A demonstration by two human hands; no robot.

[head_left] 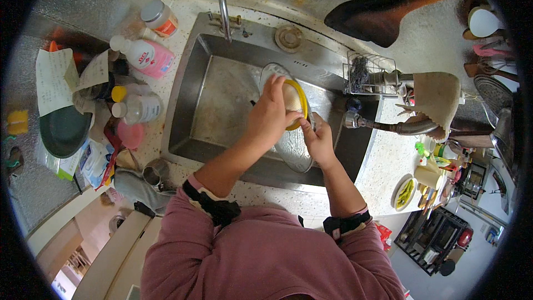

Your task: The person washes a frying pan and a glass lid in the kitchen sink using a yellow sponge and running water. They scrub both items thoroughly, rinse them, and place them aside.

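Over the sink [222,72], my left hand [270,112] is closed around a round beige pad with a yellow rim [294,103]. The pad lies against a shiny oval metal dish [297,153], which is tilted between my hands. My right hand [318,141] grips the dish's right edge, thumb close to the pad. Both hands hide the middle of the dish, and my left fingers cover part of the pad.
A curved faucet [223,5] rises at the sink's back edge. A pink pump bottle [147,55] and a clear bottle [137,109] stand left. On the right are a wire rack [369,72], a spray hose [388,126] and a plate of green food [405,193].
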